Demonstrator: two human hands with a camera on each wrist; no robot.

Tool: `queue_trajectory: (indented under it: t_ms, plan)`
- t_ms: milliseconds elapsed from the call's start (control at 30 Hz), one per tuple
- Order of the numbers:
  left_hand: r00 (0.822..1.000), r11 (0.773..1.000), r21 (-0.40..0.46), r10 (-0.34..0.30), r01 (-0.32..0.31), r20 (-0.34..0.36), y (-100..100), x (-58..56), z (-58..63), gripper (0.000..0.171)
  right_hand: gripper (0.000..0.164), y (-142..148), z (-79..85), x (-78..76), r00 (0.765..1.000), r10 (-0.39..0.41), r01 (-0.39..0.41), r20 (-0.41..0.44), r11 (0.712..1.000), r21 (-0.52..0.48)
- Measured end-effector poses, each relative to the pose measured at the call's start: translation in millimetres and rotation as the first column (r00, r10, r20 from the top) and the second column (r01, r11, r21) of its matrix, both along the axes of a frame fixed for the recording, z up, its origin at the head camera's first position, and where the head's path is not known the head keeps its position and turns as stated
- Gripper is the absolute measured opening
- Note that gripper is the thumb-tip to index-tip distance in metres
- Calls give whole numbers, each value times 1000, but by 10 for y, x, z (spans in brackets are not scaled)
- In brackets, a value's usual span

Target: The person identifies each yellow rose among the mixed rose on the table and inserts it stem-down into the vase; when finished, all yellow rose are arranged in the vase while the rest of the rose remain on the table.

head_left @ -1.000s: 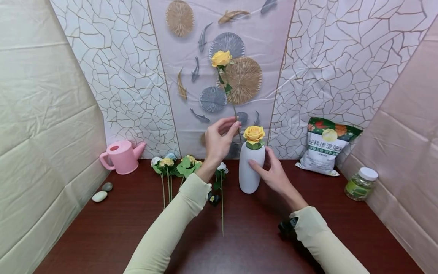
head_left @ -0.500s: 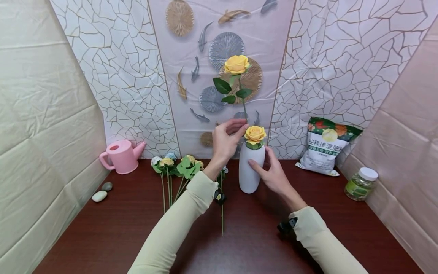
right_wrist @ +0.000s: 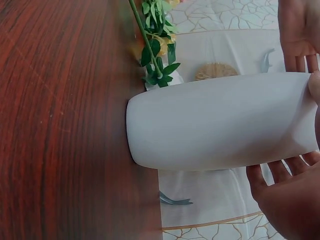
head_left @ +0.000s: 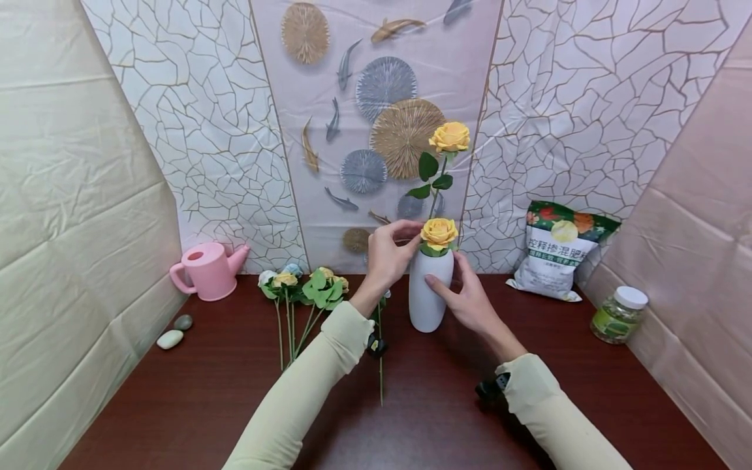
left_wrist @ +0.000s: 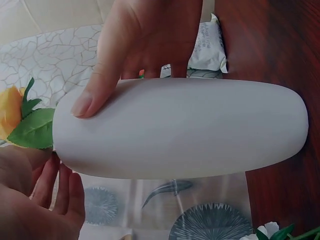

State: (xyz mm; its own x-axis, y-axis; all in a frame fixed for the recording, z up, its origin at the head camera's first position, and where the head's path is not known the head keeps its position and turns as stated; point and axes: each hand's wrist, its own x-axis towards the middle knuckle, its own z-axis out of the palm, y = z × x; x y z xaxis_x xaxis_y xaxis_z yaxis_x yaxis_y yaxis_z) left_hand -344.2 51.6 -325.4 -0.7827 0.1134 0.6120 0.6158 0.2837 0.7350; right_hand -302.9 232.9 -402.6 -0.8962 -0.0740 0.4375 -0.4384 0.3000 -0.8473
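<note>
A white vase (head_left: 427,300) stands upright on the dark wooden table, a yellow rose (head_left: 438,234) sitting low in its mouth. My right hand (head_left: 470,297) grips the vase from the right, thumb on its front; the left wrist view shows that thumb on the white wall (left_wrist: 185,130). At the vase mouth, my left hand (head_left: 389,258) pinches the stem of a second, taller yellow rose (head_left: 449,137) with green leaves. Its bloom rises above the first, leaning right. The stem's lower end is hidden behind the short rose and the vase.
Several cut flowers (head_left: 317,287) lie left of the vase; another stem (head_left: 381,378) lies partly under the left forearm. A pink watering can (head_left: 211,271) and two stones (head_left: 170,338) are at left. At right stand a fertilizer bag (head_left: 555,254) and a lidded jar (head_left: 619,316).
The taller rose has moved right and down, from left of the vase to over its mouth. My left hand has shifted slightly right and down with it. The right hand keeps holding the vase.
</note>
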Motion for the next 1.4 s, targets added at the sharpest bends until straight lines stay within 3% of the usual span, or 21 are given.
queue_trajectory:
  t_ms: [333,567,700,833,967,1100,1233,1400]
  plan:
    - [999,998,-63,1,3,53,-15,2,-57,18,77,-2,8,-4,1000,-1,1,-4,1000,4]
    - [999,997,-69,-21,23,24,-126,-16,-82,20,81,-64,255,202,999,16,-17,46,1000,13]
    - [999,998,-52,-35,37,38,-271,-11,-132,17,79,-88,298,255,999,8,-9,36,999,34]
    - [997,998,-21,-50,51,50,-493,5,-218,15,80,-73,253,218,999,11,-12,49,1000,14]
    - [998,999,-32,-30,32,58,-794,23,-335,17,82,-32,138,116,999,20,-20,43,1000,-11]
    - [994,998,-66,13,-5,110,-1166,65,-451,19,79,2,22,18,1000,20,-20,18,1000,-21]
    - [980,994,-82,83,-69,183,-1566,99,-582,20,76,-1,-18,-7,1000,17,-17,2,1000,-21]
    - [959,977,-114,198,-178,203,-1989,103,-761,21,72,-11,-19,-7,1000,14,-14,-14,1000,-19]
